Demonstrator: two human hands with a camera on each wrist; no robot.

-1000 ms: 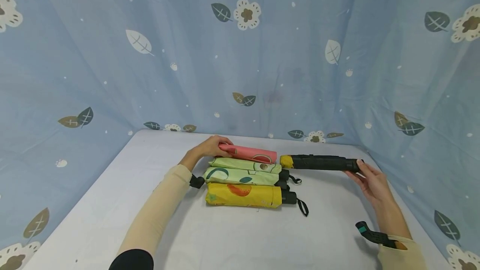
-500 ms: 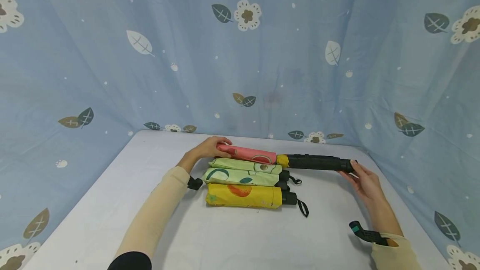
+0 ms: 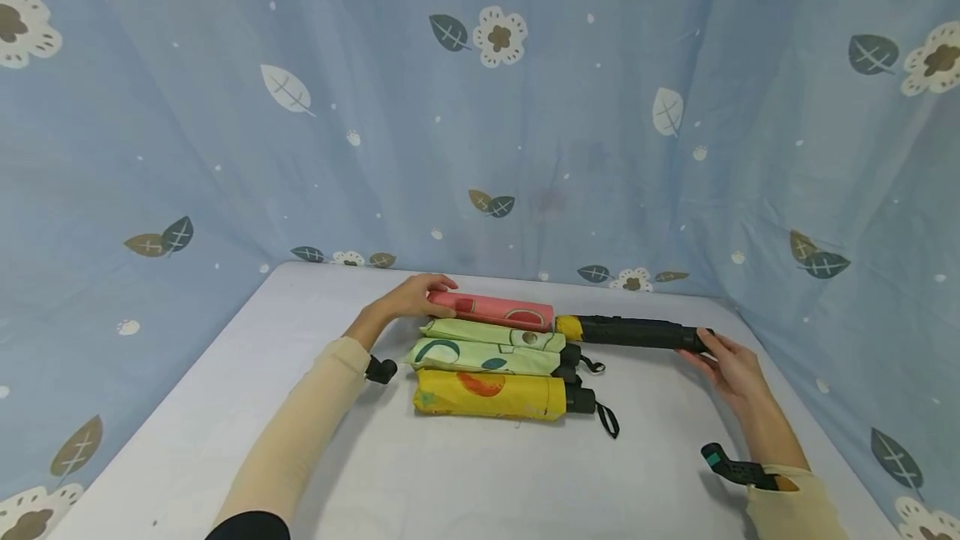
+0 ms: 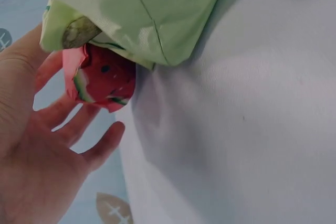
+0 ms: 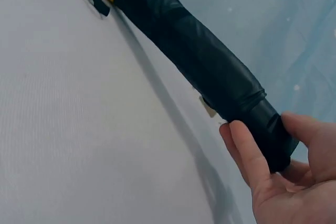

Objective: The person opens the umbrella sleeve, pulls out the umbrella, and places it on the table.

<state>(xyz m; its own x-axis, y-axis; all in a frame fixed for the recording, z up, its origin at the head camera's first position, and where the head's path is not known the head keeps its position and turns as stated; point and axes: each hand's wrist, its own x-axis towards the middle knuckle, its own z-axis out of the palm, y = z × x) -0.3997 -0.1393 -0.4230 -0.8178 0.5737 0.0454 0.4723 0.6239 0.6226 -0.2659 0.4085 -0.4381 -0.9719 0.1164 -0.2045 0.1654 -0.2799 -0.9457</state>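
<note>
A pink folded umbrella [image 3: 491, 309] with watermelon prints lies at the back of a row of folded umbrellas. My left hand [image 3: 411, 296] holds its left end between thumb and fingers; in the left wrist view the lower fingers are spread, and the little finger stands off it. On the right, my right hand [image 3: 735, 373] pinches the outer end of a black folded umbrella [image 5: 194, 51], fingers on one side and thumb on the other. This umbrella's yellow end [image 3: 569, 327] points at the pink umbrella's right end, touching it or nearly so. A shadow runs below the black umbrella.
Two pale green umbrellas [image 3: 480, 355] lie in front of the pink one, and a yellow umbrella [image 3: 487, 395] is nearest. Their black handles point right, with wrist straps. The white table [image 3: 480, 473] ends at a blue patterned curtain [image 3: 480, 123].
The black umbrella and my right hand have moved left, bringing its yellow end up to the pink umbrella. My left hand has shifted slightly left, uncovering more of the pink umbrella's left end.
</note>
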